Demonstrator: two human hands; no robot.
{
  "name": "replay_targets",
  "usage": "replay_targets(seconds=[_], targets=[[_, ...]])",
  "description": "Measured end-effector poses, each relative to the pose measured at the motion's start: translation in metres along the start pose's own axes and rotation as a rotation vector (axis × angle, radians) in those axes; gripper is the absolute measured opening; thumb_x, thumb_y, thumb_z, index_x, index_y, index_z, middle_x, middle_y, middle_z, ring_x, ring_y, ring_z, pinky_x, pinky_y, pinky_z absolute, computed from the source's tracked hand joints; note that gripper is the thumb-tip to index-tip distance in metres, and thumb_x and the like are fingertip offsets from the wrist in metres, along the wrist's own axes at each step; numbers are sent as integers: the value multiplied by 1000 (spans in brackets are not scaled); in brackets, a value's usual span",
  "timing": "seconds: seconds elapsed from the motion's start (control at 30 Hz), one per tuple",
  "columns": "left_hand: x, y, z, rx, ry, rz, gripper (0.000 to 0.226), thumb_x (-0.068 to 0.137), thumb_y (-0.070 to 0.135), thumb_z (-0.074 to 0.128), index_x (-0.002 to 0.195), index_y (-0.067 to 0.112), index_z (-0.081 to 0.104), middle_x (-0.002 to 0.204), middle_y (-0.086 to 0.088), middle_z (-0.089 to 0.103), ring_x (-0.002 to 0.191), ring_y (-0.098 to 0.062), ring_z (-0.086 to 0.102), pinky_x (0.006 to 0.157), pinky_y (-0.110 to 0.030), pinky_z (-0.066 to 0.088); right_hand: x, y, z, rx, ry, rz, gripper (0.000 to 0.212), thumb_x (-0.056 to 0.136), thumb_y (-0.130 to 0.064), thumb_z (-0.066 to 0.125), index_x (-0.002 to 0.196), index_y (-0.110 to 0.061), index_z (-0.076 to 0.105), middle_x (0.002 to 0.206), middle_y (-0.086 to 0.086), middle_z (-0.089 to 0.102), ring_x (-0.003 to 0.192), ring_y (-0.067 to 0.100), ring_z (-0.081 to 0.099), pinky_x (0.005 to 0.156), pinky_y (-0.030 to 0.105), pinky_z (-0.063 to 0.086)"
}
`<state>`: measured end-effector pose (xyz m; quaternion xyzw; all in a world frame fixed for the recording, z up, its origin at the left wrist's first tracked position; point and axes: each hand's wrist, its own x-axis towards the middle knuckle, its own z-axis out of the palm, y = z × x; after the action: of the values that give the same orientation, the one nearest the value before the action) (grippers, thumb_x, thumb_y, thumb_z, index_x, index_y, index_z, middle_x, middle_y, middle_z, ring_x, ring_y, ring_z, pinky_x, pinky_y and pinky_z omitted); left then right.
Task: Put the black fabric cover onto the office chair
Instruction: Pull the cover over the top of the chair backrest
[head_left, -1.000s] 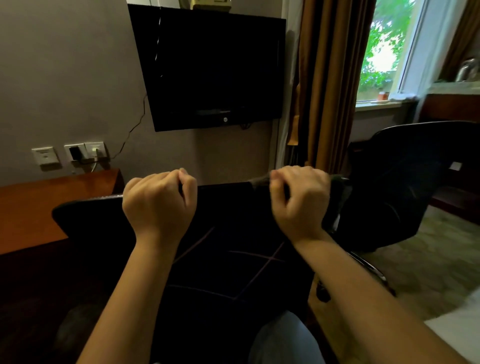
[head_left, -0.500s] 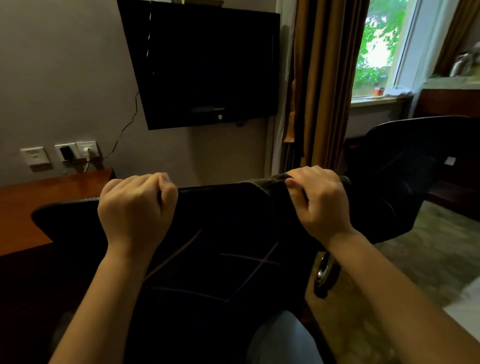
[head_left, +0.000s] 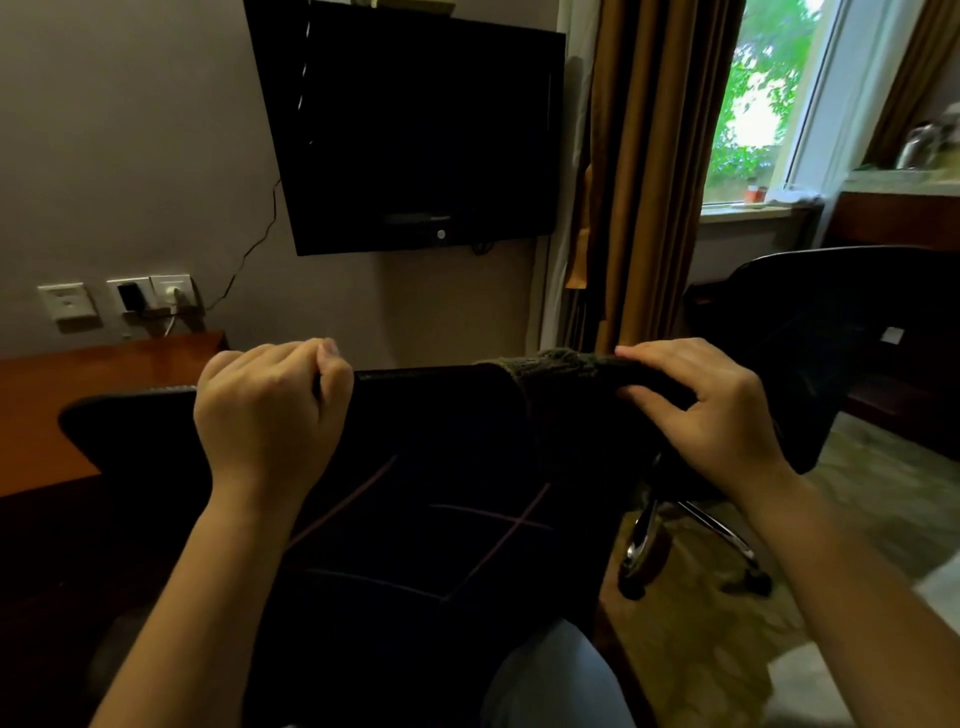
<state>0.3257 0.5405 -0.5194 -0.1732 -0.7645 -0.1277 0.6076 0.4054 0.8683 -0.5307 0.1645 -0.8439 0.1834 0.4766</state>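
The left hand (head_left: 270, 410), in the middle left of the frame, is closed like a fist and grips the top edge of the black fabric cover with thin pink lines (head_left: 441, 519). The cover hangs over the back of the black office chair (head_left: 119, 431) in the lower centre. The right hand (head_left: 711, 410), in the middle right, pinches the bunched edge of the cover between thumb and fingers. A brown wooden counter (head_left: 78, 395) stands at the left.
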Motion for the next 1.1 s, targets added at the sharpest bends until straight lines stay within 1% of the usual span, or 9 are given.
replay_targets(seconds=[0.2, 0.3, 0.43, 0.67, 0.73, 0.87, 1.0, 1.03, 1.1], targets=[[1, 2, -5, -1, -37, -14, 42, 95, 13, 41, 60, 6, 63, 55, -11, 62, 45, -29, 55, 58, -33, 35, 0, -6, -4, 31, 35, 7, 28, 81, -6, 73, 109, -7, 71, 105, 3, 69, 101, 18, 65, 91, 40, 53], [1, 3, -7, -13, -58, -21, 42, 95, 14, 40, 64, 4, 66, 59, -12, 66, 48, -30, 59, 59, -33, 37, 1, -12, -14, 56, 99, 55, 16, 84, -6, 69, 100, -8, 73, 97, 1, 69, 94, 12, 66, 88, 26, 52], [1, 2, -8, -26, -85, -29, 44, 96, 16, 37, 67, 4, 68, 62, -13, 67, 50, -30, 60, 60, -34, 38, 2, -18, -37, -4, 163, 127, 10, 85, -7, 68, 94, -5, 72, 89, 0, 65, 85, 0, 58, 80, 3, 41], [1, 4, -9, -32, -107, -51, 44, 97, 17, 36, 69, 3, 67, 60, -14, 65, 50, -32, 58, 62, -37, 40, -3, -18, -78, -170, 402, 320, 15, 90, -17, 63, 94, -3, 67, 85, 1, 58, 78, 7, 53, 71, -2, 35], [1, 4, -9, -28, -109, -51, 44, 97, 17, 36, 69, 3, 67, 60, -15, 64, 50, -32, 58, 62, -37, 39, -7, -19, -78, -158, 389, 380, 17, 89, -18, 63, 95, -3, 67, 83, 1, 58, 76, 7, 54, 66, -2, 35], [1, 3, -11, -33, -104, -53, 45, 96, 18, 35, 68, 3, 66, 60, -15, 65, 50, -33, 58, 61, -37, 39, -13, -25, -60, -125, 266, 504, 17, 88, -21, 66, 96, -6, 67, 77, -3, 58, 71, 13, 59, 58, 13, 38], [1, 4, -12, -44, -114, -53, 45, 96, 18, 35, 69, 2, 66, 60, -15, 64, 51, -33, 58, 63, -39, 42, -19, -46, -37, -9, 170, 492, 4, 88, -14, 65, 89, -16, 62, 71, -20, 52, 64, -15, 55, 53, 0, 38], [2, 4, -12, -48, -118, -54, 46, 97, 19, 34, 68, 2, 66, 60, -15, 64, 51, -32, 58, 63, -39, 42, -21, -51, -32, 3, 121, 463, 8, 87, -15, 66, 86, -20, 60, 71, -19, 54, 65, -15, 56, 53, 1, 39], [2, 4, -12, -47, -125, -51, 46, 97, 19, 34, 69, 2, 66, 60, -15, 64, 51, -32, 58, 64, -39, 42, -30, -56, -21, -7, 9, 417, 11, 85, -20, 68, 84, -25, 58, 70, -13, 59, 64, -3, 59, 54, 9, 42]])
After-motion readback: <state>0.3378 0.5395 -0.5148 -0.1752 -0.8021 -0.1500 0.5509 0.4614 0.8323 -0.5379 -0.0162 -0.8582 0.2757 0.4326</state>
